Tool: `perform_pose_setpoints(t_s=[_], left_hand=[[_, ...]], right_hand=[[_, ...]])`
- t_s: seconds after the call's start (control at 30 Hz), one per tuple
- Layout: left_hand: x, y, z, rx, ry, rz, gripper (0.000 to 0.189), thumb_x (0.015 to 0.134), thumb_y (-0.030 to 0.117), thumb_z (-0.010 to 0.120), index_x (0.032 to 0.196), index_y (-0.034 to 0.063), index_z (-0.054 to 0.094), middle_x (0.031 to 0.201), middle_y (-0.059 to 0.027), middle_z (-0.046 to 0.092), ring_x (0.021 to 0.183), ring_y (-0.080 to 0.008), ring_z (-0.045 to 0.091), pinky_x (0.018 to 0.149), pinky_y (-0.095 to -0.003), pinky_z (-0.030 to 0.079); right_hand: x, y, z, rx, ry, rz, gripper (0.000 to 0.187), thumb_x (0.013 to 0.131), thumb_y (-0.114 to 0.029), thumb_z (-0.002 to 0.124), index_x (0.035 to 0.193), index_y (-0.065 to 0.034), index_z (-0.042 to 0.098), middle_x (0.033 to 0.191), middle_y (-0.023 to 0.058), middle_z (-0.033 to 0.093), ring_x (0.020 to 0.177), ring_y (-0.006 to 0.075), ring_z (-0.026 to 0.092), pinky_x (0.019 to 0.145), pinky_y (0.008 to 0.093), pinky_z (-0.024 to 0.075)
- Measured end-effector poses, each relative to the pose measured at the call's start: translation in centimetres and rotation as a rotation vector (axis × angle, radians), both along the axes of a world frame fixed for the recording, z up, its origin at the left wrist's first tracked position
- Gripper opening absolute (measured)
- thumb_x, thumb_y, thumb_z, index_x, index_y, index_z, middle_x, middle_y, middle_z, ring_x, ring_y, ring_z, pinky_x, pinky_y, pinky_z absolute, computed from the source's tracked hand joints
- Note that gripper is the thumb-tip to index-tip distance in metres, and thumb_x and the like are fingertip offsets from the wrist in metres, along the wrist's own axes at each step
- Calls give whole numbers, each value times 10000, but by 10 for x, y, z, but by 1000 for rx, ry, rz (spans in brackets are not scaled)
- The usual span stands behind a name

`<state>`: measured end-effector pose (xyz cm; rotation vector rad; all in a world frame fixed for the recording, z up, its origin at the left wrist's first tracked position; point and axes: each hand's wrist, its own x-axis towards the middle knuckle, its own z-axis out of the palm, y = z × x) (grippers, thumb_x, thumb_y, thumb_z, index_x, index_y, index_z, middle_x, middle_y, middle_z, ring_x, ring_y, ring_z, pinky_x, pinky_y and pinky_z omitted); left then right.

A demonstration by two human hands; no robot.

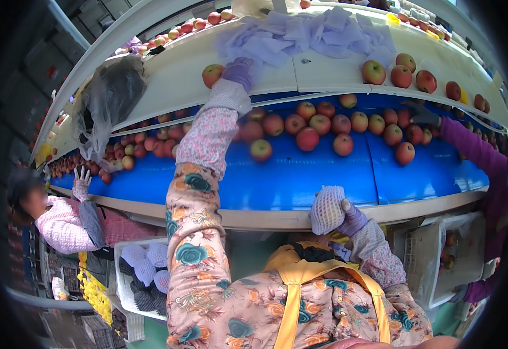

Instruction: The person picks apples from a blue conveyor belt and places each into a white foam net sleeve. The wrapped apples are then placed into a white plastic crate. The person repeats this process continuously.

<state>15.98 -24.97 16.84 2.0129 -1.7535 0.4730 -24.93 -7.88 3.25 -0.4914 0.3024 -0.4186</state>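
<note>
My left hand (pixel 238 73), in a light purple glove, reaches far forward to the upper shelf. Its fingers are at the near edge of a heap of thin white foam sleeves (pixel 280 37); whether they grip one cannot be made out. A red-yellow apple (pixel 213 76) sits on the shelf just left of this hand. Close to my body, my right hand (pixel 352 220), gloved alike, holds a fruit in a white foam net (pixel 327 210) at the belt's near edge. Loose apples (pixel 307 138) lie along the far side of the blue conveyor belt (pixel 280 183).
Several apples (pixel 401 76) stand on the shelf (pixel 332 74) at right. A plastic bag (pixel 116 94) hangs at left. A co-worker (pixel 64 220) is at left, another's purple sleeve (pixel 472 139) at right. Crates with netted fruit (pixel 144 272) and apples (pixel 450 251) flank me.
</note>
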Motion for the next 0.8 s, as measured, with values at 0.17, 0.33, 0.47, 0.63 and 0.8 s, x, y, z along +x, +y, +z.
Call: perform_pose_setpoints(t_s=[0.17,0.33,0.47,0.63,0.8], left_hand=[[29,-37,2,484,-3,152,315,760,108,655,1052,26,571,952,-141,616,891,-275,600,806,-334,468],[16,-30,20,500,49,123,336,756,128,664,1058,24,560,962,-155,615,900,-296,600,817,-344,468],[-12,-16,43,434,153,30,355,752,144,671,1063,23,551,970,-166,614,907,-313,601,825,-353,468],[-99,38,50,197,298,-304,336,704,168,727,945,32,536,848,-137,585,766,-249,565,709,-346,469],[-171,109,26,222,588,-487,299,706,124,747,868,48,507,756,-46,532,702,-130,489,641,-279,443]], right_hand=[[-8,-4,5,-127,49,-115,863,629,-447,806,1273,-23,419,1115,107,570,1042,248,570,926,388,462],[-12,-24,27,-243,79,-214,815,633,-408,810,1263,-43,444,1126,80,570,1038,205,571,915,352,466],[4,-42,75,-564,115,-368,802,623,-345,824,1264,-46,446,1118,68,575,1044,201,568,900,340,471],[36,-57,149,-262,-99,-308,458,735,-288,754,1071,-43,560,975,74,618,885,190,604,755,307,509],[44,-47,158,-99,68,-329,336,834,-366,646,936,-50,593,817,81,651,688,196,640,586,299,538]])
